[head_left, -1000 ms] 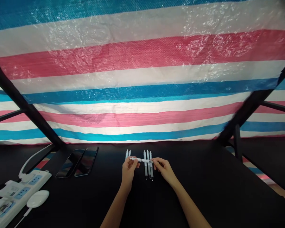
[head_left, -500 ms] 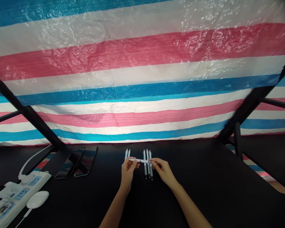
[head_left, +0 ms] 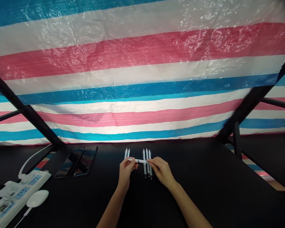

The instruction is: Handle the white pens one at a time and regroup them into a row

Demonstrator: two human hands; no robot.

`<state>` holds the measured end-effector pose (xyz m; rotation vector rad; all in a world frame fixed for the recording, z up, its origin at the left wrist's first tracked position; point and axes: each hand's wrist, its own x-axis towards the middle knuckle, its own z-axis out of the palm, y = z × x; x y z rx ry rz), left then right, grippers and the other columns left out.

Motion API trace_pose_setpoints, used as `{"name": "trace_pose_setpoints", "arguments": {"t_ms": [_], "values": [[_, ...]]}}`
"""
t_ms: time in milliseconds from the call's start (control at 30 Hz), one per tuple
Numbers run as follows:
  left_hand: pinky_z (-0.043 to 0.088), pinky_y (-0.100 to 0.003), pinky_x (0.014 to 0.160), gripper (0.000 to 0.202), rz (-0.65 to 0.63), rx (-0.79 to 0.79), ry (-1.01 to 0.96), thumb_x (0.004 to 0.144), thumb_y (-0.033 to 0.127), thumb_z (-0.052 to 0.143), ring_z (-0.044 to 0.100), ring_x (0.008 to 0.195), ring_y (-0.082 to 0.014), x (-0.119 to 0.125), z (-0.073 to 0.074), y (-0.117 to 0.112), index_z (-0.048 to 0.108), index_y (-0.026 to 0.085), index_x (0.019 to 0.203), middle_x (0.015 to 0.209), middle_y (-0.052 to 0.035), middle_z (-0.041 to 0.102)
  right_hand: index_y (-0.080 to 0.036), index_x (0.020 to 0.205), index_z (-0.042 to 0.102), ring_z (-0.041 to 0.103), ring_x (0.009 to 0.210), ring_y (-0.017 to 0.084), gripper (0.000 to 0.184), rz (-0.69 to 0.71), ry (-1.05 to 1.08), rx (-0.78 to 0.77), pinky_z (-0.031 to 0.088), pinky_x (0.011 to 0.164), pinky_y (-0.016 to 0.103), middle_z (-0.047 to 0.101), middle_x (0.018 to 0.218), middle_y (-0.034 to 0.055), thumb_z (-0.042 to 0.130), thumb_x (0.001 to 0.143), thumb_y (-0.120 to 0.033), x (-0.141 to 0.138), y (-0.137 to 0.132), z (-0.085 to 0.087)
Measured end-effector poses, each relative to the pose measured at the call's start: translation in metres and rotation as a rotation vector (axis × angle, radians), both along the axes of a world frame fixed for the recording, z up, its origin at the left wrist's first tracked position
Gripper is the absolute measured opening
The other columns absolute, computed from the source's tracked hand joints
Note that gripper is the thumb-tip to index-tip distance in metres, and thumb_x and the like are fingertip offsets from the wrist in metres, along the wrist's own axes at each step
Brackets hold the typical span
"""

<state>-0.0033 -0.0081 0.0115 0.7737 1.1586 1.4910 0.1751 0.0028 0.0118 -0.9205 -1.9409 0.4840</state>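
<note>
Makeshift work booth: striped plastic sheeting [head_left: 137, 72] hanging behind black worktop [head_left: 85, 199], dark bars [head_left: 41, 124] framing it, power strip [head_left: 21, 193] lying at left.

Before me, the black tabletop [head_left: 154, 204] carries three white-and-gray pens [head_left: 148, 170] side by side, two more pens [head_left: 126, 154] to their left, two dark-screened smartphones [head_left: 68, 164] farther left, and, at my far left, a white power strip [head_left: 26, 188] beside a rounded white corded device [head_left: 38, 199].

Left grip [head_left: 126, 171], right grip [head_left: 163, 171], both pinched
</note>
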Motion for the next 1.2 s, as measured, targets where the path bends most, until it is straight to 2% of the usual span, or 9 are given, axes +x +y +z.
{"name": "trace_pose_setpoints", "arguments": {"t_ms": [133,300,400,500,600,767,967,1100,1200], "values": [[0.05,-0.024,0.056,0.039,0.023,-0.062,-0.069,0.051,0.041,0.08,0.061,0.053,-0.0117,0.001,0.008,0.0,0.062,0.012,0.07,0.06,-0.0022,0.065,-0.02,0.094,0.069,0.056,0.066,0.017,0.027,0.031,0.108,-0.043,0.045,0.06,0.028,0.063,0.071,0.0058,0.046,0.09,-0.034,-0.006,-0.004,0.004],[0.052,-0.032,0.08,0.029,-0.083,0.151,0.063,0.068,0.041,0.069,0.067,0.082,-0.0191,0.011,0.016,-0.007,0.06,0.015,0.079,0.087,-0.0083,0.072,-0.014,0.091,0.068,0.04,0.041,0.011,0.047,-0.064,0.411,-0.508,0.031,0.04,0.023,0.049,0.049,-0.0012,0.042,0.086,-0.054,-0.006,0.004,0.005],[0.053,-0.037,0.082,0.027,-0.101,0.226,0.193,0.071,0.041,0.067,0.066,0.092,-0.0236,0.012,0.014,-0.009,0.06,0.017,0.082,0.09,-0.0091,0.072,-0.014,0.061,0.063,0.027,0.037,0.007,0.055,0.022,0.349,-0.655,0.022,0.039,0.022,0.034,0.04,-0.0054,0.043,0.082,-0.06,0.002,0.009,0.009],[0.055,-0.037,0.077,0.03,-0.065,0.228,0.239,0.071,0.042,0.066,0.067,0.088,-0.0248,0.009,0.012,-0.008,0.06,0.016,0.084,0.085,-0.009,0.072,-0.015,0.063,0.062,0.02,0.039,0.007,0.049,0.165,0.276,-0.749,0.016,0.04,0.022,0.026,0.044,-0.008,0.047,0.08,-0.059,0.005,0.008,0.013],[0.056,-0.037,0.074,0.031,-0.022,0.219,0.237,0.07,0.043,0.066,0.068,0.083,-0.0244,0.005,0.012,-0.006,0.06,0.016,0.083,0.08,-0.0081,0.073,-0.016,0.066,0.06,0.022,0.041,0.008,0.045,0.182,0.264,-0.688,0.018,0.041,0.022,0.026,0.046,-0.0077,0.047,0.081,-0.057,0.001,0.005,0.013],[0.057,-0.037,0.073,0.034,0.009,0.161,0.168,0.067,0.044,0.069,0.069,0.076,-0.0229,0.004,0.011,-0.005,0.06,0.014,0.082,0.078,-0.0083,0.073,-0.016,0.065,0.058,0.033,0.049,0.01,0.042,0.078,0.183,-0.479,0.024,0.047,0.022,0.04,0.055,-0.0035,0.045,0.085,-0.051,-0.006,0.003,0.007],[0.056,-0.037,0.074,0.038,0.011,0.085,0.074,0.066,0.044,0.07,0.069,0.073,-0.0215,0.004,0.005,-0.004,0.06,0.013,0.084,0.077,-0.0083,0.073,-0.017,0.069,0.06,0.038,0.051,0.011,0.039,0.009,0.05,-0.321,0.027,0.047,0.022,0.045,0.057,-0.0022,0.04,0.089,-0.044,-0.004,-0.002,0.009],[0.055,-0.036,0.078,0.034,-0.019,0.114,0.076,0.068,0.043,0.069,0.068,0.08,-0.0213,0.007,0.009,-0.005,0.06,0.014,0.083,0.08,-0.0082,0.073,-0.017,0.063,0.056,0.037,0.049,0.01,0.042,-0.035,0.069,-0.317,0.026,0.047,0.023,0.043,0.055,-0.0023,0.039,0.089,-0.046,-0.005,-0.002,0.008],[0.053,-0.036,0.081,0.031,-0.075,0.173,0.148,0.069,0.042,0.068,0.067,0.088,-0.0229,0.01,0.013,-0.009,0.062,0.015,0.084,0.086,-0.009,0.072,-0.019,0.049,0.038,0.032,0.045,0.01,0.053,-0.197,0.162,-0.395,0.023,0.044,0.024,0.033,0.047,-0.0029,0.03,0.089,-0.053,-0.005,0.003,0.003]]}}
